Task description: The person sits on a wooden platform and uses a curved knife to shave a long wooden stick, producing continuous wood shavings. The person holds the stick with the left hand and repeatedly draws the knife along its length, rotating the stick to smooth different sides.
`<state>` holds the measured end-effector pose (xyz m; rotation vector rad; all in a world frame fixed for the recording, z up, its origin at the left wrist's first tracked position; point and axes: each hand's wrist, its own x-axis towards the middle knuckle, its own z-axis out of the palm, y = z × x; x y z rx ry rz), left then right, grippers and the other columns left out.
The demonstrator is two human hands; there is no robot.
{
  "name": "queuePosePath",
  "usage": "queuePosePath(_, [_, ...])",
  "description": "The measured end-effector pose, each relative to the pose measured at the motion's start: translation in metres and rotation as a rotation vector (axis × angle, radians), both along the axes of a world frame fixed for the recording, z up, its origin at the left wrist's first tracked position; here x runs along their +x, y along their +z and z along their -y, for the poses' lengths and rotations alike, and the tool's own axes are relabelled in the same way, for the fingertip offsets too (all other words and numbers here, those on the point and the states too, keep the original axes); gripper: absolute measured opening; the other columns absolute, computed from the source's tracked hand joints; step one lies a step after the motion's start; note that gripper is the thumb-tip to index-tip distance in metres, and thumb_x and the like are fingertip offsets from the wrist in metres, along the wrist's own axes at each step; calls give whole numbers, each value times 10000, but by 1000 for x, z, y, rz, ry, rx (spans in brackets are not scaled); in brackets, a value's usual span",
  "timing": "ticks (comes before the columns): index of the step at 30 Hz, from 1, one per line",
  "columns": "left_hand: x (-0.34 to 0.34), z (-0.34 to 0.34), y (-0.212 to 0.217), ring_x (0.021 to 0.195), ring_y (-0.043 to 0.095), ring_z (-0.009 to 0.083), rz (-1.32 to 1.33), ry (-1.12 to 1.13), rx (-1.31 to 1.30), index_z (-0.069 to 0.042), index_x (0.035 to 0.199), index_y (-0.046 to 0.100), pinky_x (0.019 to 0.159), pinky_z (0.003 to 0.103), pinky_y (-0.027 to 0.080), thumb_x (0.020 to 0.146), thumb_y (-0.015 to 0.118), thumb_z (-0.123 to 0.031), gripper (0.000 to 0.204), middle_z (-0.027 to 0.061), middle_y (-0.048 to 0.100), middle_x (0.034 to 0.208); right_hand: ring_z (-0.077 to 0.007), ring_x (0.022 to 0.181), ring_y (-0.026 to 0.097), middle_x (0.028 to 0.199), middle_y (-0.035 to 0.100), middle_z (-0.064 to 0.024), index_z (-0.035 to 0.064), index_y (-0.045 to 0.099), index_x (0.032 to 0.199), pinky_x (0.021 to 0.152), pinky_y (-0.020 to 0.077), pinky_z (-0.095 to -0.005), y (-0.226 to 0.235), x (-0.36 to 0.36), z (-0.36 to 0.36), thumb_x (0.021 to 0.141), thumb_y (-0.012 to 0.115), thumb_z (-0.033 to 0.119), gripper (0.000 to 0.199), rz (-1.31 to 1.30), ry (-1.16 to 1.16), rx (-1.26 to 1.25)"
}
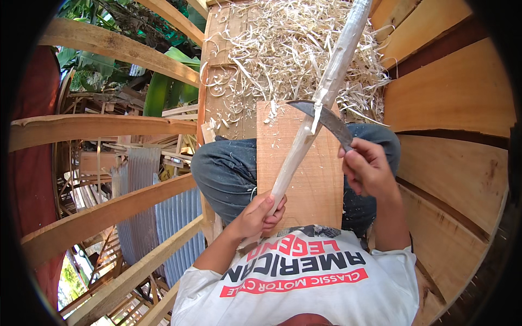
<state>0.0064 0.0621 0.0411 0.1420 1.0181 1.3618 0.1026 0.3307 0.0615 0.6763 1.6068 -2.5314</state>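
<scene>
A long pale wooden pole (300,145) slants from my lap up to the far right, its bark stripped off. Around its near end my left hand (258,215) is closed. My right hand (367,167) grips a curved sickle-like knife (338,126), the handle hidden inside my fist. The dark blade lies across the pole, and a thin shaving (316,116) curls up where the two meet. Under the pole a flat wooden board (304,190) rests between my legs.
Thin wood shavings (304,49) lie heaped on the plank floor (220,32) ahead. Wooden slats (451,92) form a wall close on the right. Open rails (109,217) run along the left, with corrugated sheets (179,228), scrap wood and green leaves beyond them.
</scene>
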Motion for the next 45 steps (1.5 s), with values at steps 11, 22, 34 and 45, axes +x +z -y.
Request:
queuePosePath(11, [9,5,-10,468,238,35,174,-9,27,-89,918,377,403,181,234,984,329,-514,433,-42,300,618,-45,352,417,561,479,1,-3,591,922,329,322,-196,-6,-2,-7,939,510,142,168,13,58,91])
queuePosePath(22, [16,12,-18,465,235,39,176,-32,-6,-100,907,374,403,186,222,988,319,-507,419,-45,300,613,-25,356,395,528,464,33,9,590,918,339,298,-179,-11,4,14,946,526,179,184,14,461,126])
queuePosePath(34, [11,9,-22,464,219,30,198,-39,-6,-94,922,380,396,183,213,978,345,-517,429,-45,299,612,-32,386,409,588,485,10,-2,596,963,359,325,-189,-19,10,18,961,489,165,199,-16,487,38])
queuePosePath(45, [5,12,-18,442,223,34,181,-7,-30,-94,910,378,381,186,206,964,365,-538,448,-38,301,602,-47,378,423,580,479,4,18,576,914,347,330,-195,-21,-2,17,957,475,164,183,51,43,-8])
